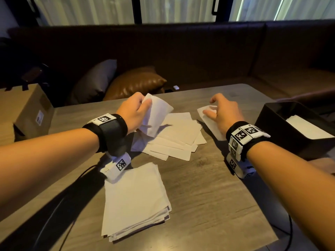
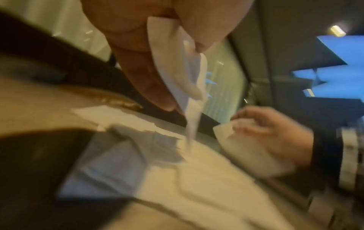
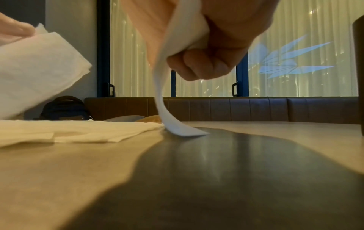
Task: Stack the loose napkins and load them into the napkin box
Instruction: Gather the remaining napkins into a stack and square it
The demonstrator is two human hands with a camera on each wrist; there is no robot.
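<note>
White napkins lie on a wooden table (image 1: 217,187). A neat stack (image 1: 135,201) sits near me, and a loose spread (image 1: 176,137) lies in the middle. My left hand (image 1: 135,110) pinches one napkin (image 1: 155,116) lifted above the spread; its edge (image 2: 189,77) hangs from my fingers (image 2: 145,80). My right hand (image 1: 220,113) pinches another napkin (image 1: 208,118), whose lower corner (image 3: 181,129) still touches the table. The black napkin box (image 1: 272,124) stands at the right with napkins (image 1: 306,128) inside.
A cardboard box (image 1: 30,113) sits at the table's left edge. Behind the table runs a dark sofa (image 1: 199,57) with a grey cushion (image 1: 94,80) and a brown cushion (image 1: 134,83). A black cable (image 1: 72,205) trails from my left wrist.
</note>
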